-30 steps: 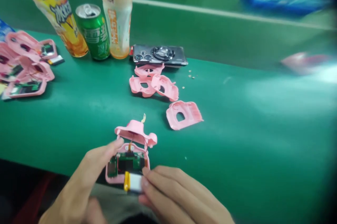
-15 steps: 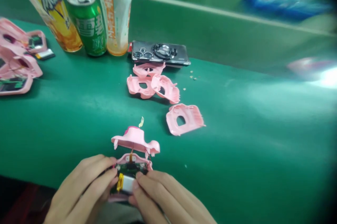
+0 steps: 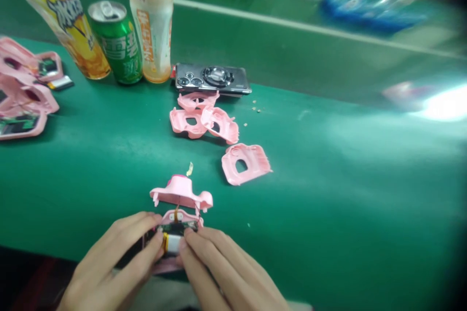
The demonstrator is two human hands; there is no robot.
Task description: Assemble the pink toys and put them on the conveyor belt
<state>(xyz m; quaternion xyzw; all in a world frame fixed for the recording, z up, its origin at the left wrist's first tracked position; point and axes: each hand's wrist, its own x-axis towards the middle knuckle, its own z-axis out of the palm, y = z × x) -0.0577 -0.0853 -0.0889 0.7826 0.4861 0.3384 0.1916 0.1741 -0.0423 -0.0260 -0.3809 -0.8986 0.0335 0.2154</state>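
Near the table's front edge lies an opened pink plastic casing with a green circuit board inside. A flat silver battery with yellow tape at its left end rests over the board. My left hand is closed on the casing's left side, its fingertips beside the taped end. My right hand is closed at the battery's right end, thumb and index finger on it; part of the casing is hidden beneath. Just beyond, thin wires join the casing to a pink shell half.
Several loose pink shells, one nearest, lie ahead. Behind them are a phone, a green can, an orange-topped bottle and a yellow bottle. Wired pink casings sit at left. A blurred blue package is upper right.
The battery now sits flatter over the board, and my right fingers have shifted slightly up and left with it. The view has moved a little; the other things stay put.
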